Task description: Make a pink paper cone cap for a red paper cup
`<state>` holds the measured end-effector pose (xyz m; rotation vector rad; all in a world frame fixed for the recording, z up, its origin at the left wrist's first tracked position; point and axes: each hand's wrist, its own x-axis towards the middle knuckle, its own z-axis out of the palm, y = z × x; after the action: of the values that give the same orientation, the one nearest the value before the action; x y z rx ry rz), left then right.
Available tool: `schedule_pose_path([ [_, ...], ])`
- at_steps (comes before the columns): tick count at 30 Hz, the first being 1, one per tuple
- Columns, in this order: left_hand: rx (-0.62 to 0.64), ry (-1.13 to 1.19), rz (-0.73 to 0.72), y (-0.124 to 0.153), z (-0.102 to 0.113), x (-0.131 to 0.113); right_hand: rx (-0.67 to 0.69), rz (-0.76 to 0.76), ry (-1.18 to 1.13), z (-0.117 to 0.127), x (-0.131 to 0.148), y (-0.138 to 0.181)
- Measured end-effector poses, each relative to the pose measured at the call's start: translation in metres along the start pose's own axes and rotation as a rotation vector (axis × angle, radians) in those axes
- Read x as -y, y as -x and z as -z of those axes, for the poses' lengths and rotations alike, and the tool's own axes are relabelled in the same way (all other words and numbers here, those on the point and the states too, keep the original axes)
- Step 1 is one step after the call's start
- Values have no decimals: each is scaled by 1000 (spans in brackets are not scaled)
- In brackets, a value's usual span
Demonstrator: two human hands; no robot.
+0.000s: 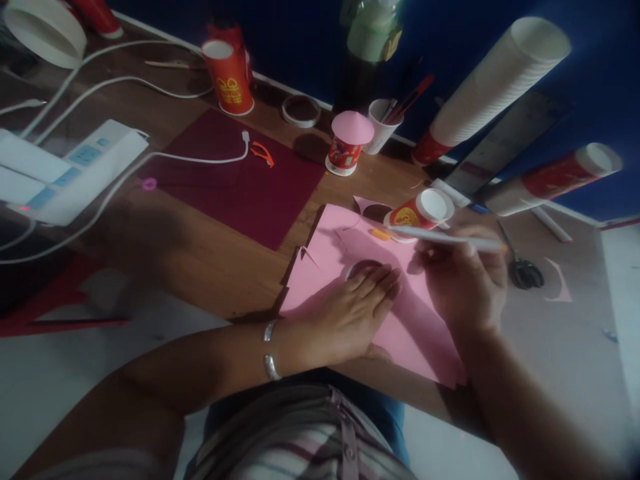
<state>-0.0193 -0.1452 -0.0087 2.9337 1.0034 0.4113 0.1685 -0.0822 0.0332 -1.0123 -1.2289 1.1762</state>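
Fingers [380, 283] of your left hand [350, 313] lie flat and together, pressing a small round ring [361, 268] down on the pink paper sheet [420, 333]; only the ring's far rim shows past your fingertips. Your right hand [465, 283] is pinched shut on a white pen [445, 238], its tip pointing left toward a tipped red paper cup [420, 210] lying at the sheet's far edge. The tip sits above the ring rather than on the paper, as far as can be told.

Judging from this, you are at the tracing step: template pinned, pen raised. The next move calls for bringing the tip down against the ring's edge and keeping the left palm firm so the ring does not slide, with fingertips drawn back where the line must pass.

Farther out on the counter [215, 260]: a cup with a pink cone lid [347, 143], a dark red sheet [240, 180], scissors [523, 270] to the right, a sleeve of stacked cups [500, 80], and a white power strip [75, 173] with cables at the left.
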Motion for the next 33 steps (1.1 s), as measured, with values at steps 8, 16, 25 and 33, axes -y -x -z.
schedule_pose_path([
  [8,-52,101,97,0,10,-2,-116,-231,-152,49,-14,23],
  [16,-76,302,355,15,56,59,-77,-225,-301,50,-17,17],
  [25,215,515,86,-6,52,98,-24,-219,-315,56,-22,17],
  [33,279,610,-21,-28,35,102,-7,-254,-324,56,-24,15],
])
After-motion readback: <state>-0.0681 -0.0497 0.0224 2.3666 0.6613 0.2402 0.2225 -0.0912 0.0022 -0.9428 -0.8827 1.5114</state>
